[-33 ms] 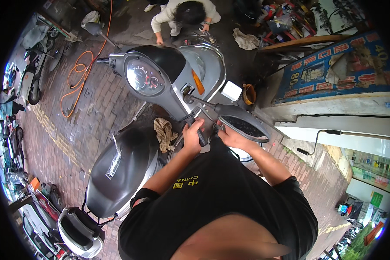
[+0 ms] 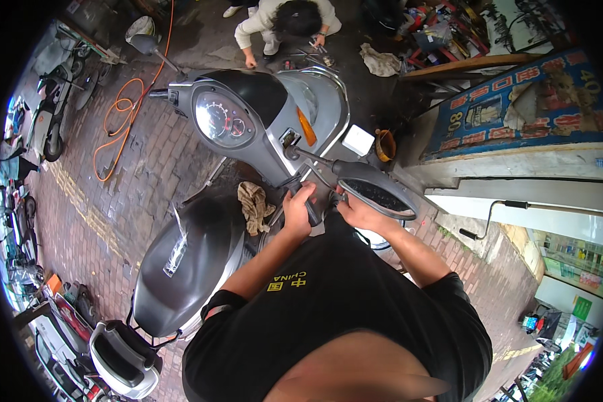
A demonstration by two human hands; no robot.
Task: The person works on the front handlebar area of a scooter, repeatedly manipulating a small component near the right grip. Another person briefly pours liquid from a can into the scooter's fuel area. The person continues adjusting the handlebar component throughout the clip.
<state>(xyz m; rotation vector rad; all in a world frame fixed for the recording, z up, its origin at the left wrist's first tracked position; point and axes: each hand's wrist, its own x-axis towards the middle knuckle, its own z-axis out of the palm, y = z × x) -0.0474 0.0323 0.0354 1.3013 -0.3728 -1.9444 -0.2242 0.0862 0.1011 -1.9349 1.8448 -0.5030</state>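
A grey scooter [image 2: 268, 157] stands in front of me, with its round-ended dial panel [image 2: 222, 119] facing up. My left hand [image 2: 297, 206] is wrapped round the black handlebar grip [image 2: 311, 213] on the scooter's right side. Beside it, my right hand [image 2: 360, 213] has its fingers curled in at the outer end of the brake lever [image 2: 325, 179]; the mirror hides part of them. That black rear-view mirror [image 2: 375, 189] juts out just above my right hand. A crumpled brown cloth [image 2: 253, 208] lies left of my left hand, by the black seat [image 2: 187, 258].
Beyond the scooter, a person in a light top [image 2: 285, 23] crouches near scattered tools [image 2: 321, 57]. An orange hose [image 2: 124, 124] coils on the brick paving at left. A blue signboard [image 2: 516, 104] and ledge stand at right, near a yellow-brown container [image 2: 384, 145]. More scooters [image 2: 50, 120] line the left.
The crouching person's hand beyond the scooter has shifted very slightly. Both of my hands stay where they were.
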